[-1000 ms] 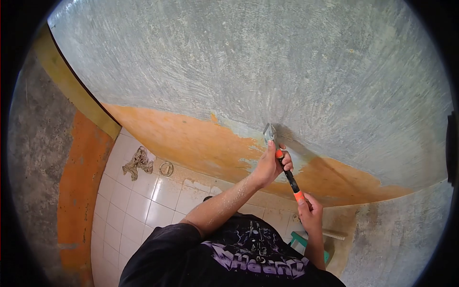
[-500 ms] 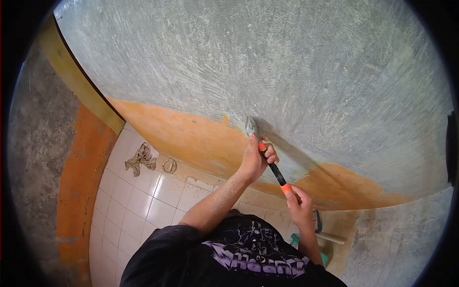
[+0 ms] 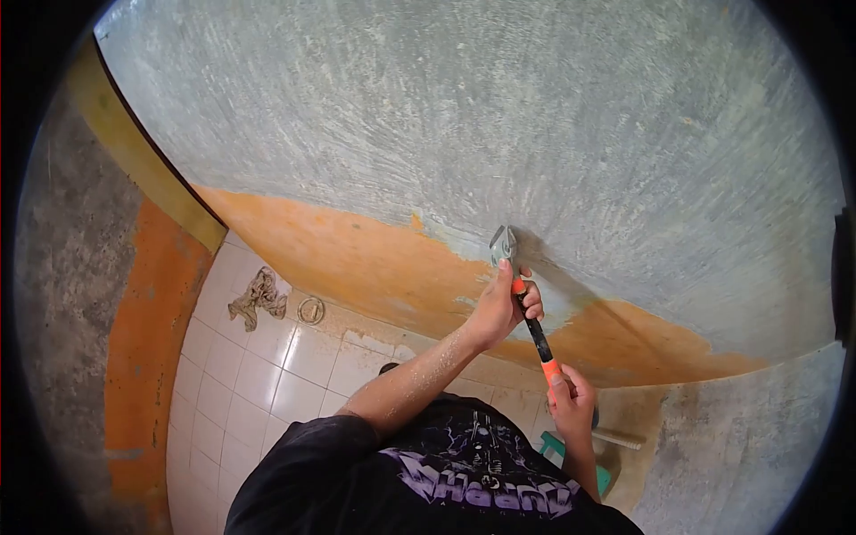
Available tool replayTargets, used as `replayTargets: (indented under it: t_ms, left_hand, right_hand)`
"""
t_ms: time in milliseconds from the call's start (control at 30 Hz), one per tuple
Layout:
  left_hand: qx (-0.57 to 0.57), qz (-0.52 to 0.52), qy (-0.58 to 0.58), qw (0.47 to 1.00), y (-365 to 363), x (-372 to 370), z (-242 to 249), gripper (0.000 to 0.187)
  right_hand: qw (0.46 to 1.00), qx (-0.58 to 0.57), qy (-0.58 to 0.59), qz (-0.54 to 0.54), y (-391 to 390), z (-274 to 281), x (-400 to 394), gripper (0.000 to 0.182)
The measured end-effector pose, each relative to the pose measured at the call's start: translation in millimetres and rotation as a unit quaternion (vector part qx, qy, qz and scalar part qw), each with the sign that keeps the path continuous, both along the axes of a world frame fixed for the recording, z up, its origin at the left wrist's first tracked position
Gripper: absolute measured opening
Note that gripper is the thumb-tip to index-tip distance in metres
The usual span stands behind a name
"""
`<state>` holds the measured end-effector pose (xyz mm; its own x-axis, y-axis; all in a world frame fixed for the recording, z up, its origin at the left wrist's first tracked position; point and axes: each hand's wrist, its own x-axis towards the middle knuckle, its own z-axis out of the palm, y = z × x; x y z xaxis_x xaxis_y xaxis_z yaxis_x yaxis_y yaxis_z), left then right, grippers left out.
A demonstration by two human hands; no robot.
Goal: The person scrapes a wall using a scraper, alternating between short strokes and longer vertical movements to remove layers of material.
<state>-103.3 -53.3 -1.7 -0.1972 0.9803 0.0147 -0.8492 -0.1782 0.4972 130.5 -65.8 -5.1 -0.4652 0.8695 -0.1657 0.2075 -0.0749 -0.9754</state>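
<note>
A wall scraper with a black and orange handle and a grey metal head slants up across the view. My left hand is wrapped round the handle just below the head, its thumb laid along the top. Lower down, my right hand grips the orange end of the handle. The scraper's head lies against the wall, near where the rough grey surface meets the band of orange paint. Pale flakes cling to my left forearm.
On the tiled floor lie a crumpled cloth and a small ring-shaped thing. Debris lines the wall's foot. A green object and a pale rod are at lower right. Another wall, grey and orange, stands left.
The scraper has moved right and slightly down along the wall, both hands moving with it. My grip on it is kept.
</note>
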Motion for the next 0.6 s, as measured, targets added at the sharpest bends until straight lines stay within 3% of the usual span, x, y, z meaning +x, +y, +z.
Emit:
replayTargets:
  t_ms: [267,533,600]
  left_hand:
    - [-0.01,0.035,0.004,0.999,-3.5,-9.9,-4.1,0.056]
    - [-0.024,0.007,0.001,1.0,3.8,6.4,-5.5,0.054]
    - [-0.003,0.024,-0.003,1.0,-0.4,-5.7,-10.9,0.054]
  right_hand:
    - [0.999,0.028,-0.012,0.009,-4.0,-1.6,-17.7,0.033]
    - [1.0,-0.003,-0.002,-0.021,-2.2,-0.6,-1.1,0.032]
    - [0.997,0.064,-0.036,-0.006,-1.7,-14.4,-10.9,0.032]
